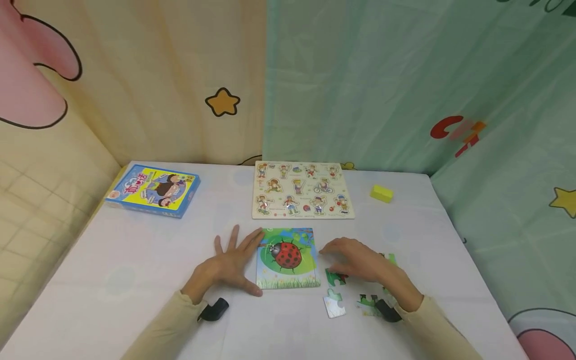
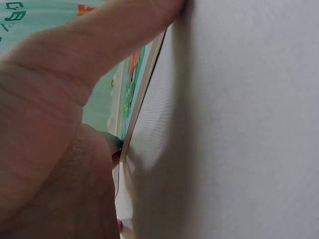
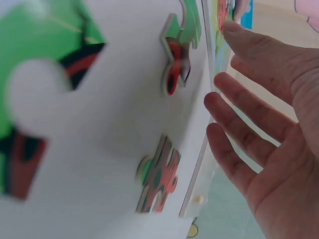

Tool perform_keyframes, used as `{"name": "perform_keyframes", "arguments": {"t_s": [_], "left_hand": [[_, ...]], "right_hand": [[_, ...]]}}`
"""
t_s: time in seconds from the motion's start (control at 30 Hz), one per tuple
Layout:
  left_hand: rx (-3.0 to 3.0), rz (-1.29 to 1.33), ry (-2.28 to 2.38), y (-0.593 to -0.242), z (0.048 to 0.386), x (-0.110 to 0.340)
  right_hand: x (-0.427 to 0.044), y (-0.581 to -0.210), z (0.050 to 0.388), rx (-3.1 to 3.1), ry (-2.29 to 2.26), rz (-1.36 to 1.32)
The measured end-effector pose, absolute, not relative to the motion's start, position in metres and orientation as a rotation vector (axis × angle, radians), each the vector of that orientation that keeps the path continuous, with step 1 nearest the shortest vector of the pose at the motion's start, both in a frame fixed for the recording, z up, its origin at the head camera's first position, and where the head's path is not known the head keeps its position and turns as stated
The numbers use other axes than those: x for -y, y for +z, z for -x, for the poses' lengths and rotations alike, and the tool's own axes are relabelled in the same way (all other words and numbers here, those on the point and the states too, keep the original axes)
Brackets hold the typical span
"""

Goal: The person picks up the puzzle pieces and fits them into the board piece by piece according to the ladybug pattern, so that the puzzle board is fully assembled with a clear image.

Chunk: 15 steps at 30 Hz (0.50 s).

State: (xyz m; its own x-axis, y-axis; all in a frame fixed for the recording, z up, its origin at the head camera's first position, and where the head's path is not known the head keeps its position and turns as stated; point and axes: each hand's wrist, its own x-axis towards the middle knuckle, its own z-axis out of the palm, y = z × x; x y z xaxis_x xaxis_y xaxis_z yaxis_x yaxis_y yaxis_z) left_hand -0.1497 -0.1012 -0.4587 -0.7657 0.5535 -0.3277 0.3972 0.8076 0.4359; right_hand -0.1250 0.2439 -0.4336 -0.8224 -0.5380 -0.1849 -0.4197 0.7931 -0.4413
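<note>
Head: on the white-covered table (image 1: 112,320), a square ladybird-printed board (image 1: 288,256) is seemingly steadied between spread left hand (image 1: 235,265) and relaxed right hand (image 1: 356,260), both empty. Left wrist: its edge is shown. Right wrist: loose red-and-green jigsaw pieces (image 3: 160,180) would need pinching.

White-covered tabletop (image 1: 270,330) as clock, head view. Blue-and-yellow box (image 1: 153,190) flat, 10 o'clock. Pale board (image 1: 303,191) with child figures, between 12 and 1. Yellow block (image 1: 381,194), 2 o'clock. Beyond: beige curtain (image 1: 171,90), orange star (image 1: 222,102), 11; green curtain (image 1: 351,90), 1.
</note>
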Motion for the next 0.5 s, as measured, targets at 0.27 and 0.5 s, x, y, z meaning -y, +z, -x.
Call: {"name": "perform_keyframes", "arguments": {"t_s": [0.27,0.5], "left_hand": [[-2.549,-0.697,0.531,-0.459,0.148,0.103],[-2.594,-0.720,0.572,-0.460,0.152,0.100]], "right_hand": [[-0.263,-0.442,0.097,-2.709,-0.492,0.704],[-0.272,-0.445,0.091,-2.757,-0.446,0.751]]}}
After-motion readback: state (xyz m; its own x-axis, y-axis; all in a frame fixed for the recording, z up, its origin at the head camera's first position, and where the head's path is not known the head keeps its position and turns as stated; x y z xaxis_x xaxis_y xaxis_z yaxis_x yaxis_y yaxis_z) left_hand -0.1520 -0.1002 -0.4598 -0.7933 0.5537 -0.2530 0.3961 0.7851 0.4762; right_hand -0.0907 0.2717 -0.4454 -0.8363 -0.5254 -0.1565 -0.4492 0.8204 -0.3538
